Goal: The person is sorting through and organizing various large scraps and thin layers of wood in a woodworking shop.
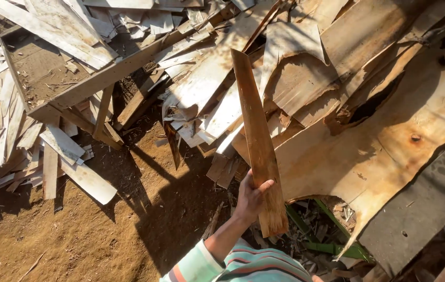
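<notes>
The fingers [262, 186] of the left hand [251, 198] are curling tightly around a narrow strip of wood veneer [256, 141], the thumb pressing across its face near the lower end. The strip is standing nearly upright, leaning a little to the left at the top, its upper corner reaching up over the heap behind and its lower end hanging just below the hand. The wrist is running down into a striped sleeve [233, 266] of pale green, pink and dark bands at the bottom edge.

The right hand is not showing anywhere in the view.

Just behind and to the right of the strip, a large sheet of veneer [389, 141] with a dark knot is lying draped over what is probably a green metal frame [332, 245], though shadow is hiding most of it. Further back, a tangled heap of pale veneer scraps [201, 89] is piling up against a slanting wooden beam [113, 73]. To the left, more loose strips [71, 156] are lying scattered across bare brown earth [86, 235], which is taking long shadows.
</notes>
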